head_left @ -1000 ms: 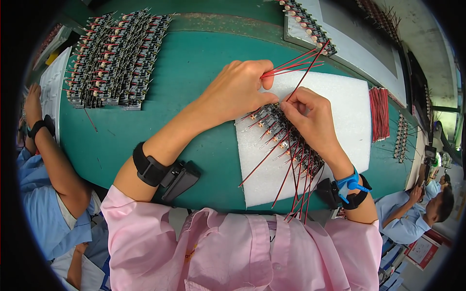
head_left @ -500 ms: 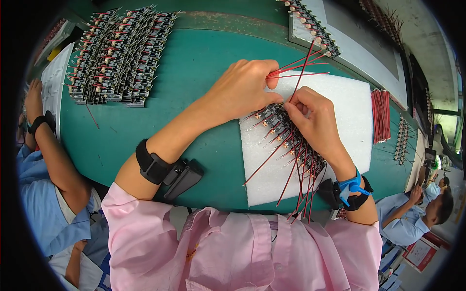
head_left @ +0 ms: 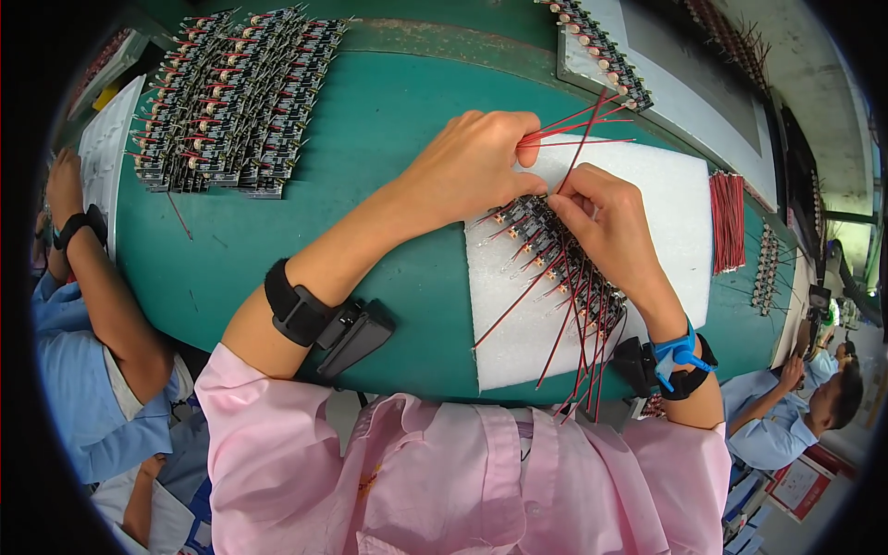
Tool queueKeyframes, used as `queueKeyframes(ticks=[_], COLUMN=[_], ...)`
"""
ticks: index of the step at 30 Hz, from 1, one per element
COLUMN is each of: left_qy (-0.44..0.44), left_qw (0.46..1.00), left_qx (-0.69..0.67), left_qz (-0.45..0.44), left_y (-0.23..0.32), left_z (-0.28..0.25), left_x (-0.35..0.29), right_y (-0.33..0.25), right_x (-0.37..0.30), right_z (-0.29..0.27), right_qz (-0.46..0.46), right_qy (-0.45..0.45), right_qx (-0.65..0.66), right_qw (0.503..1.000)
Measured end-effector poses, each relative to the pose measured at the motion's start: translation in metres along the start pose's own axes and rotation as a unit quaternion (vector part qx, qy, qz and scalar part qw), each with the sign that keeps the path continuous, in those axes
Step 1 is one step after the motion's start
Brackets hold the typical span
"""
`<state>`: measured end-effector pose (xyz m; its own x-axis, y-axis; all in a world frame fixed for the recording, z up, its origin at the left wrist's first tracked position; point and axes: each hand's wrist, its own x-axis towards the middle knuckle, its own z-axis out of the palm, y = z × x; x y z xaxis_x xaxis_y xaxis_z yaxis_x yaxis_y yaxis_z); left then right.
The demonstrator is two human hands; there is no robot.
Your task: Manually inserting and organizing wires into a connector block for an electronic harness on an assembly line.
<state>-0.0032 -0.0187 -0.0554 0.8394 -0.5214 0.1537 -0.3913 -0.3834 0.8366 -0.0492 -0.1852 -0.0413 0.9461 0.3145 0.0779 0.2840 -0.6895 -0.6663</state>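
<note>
A strip of small circuit boards (head_left: 555, 250) lies slantwise on a white foam sheet (head_left: 671, 217), with dark red wires (head_left: 518, 305) trailing from it toward me. Closed round a few red wires (head_left: 583, 128), my left hand (head_left: 476, 162) has its thumb and fingertips at the strip's far end. My right hand (head_left: 606, 217) pinches a single dark red wire (head_left: 583, 139) at that same end, and this wire rises past the bundle in my left hand. Its lower end is hidden by my fingers.
Stacked circuit board panels (head_left: 236, 106) stand at the far left of the green table (head_left: 388, 120). A bundle of red wires (head_left: 728, 222) lies right of the foam, beside another small board strip (head_left: 766, 268). More boards (head_left: 601, 55) rest at the far right. Co-workers sit at both sides.
The upright wire in my right hand has tipped slightly and sunk a little. Both hands keep their places at the strip's far end, and the whole view has shifted slightly.
</note>
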Motion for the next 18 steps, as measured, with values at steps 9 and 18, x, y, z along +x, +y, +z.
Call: queueKeyframes(ticks=[9,18], left_qy=[0.0,0.0], left_qw=[1.0,1.0], left_qx=[-0.001,0.005], left_qz=[-0.001,-0.002], left_y=[-0.0019,-0.0026], left_z=[0.0009,0.0008], left_x=[-0.0003,-0.0003], right_y=[-0.0016,-0.001], right_x=[-0.0027,-0.0018], right_z=[0.0024,0.0036], right_qz=[-0.024,-0.048], right_qy=[0.029,0.037], right_qx=[-0.011,-0.029], right_qw=[0.999,0.998])
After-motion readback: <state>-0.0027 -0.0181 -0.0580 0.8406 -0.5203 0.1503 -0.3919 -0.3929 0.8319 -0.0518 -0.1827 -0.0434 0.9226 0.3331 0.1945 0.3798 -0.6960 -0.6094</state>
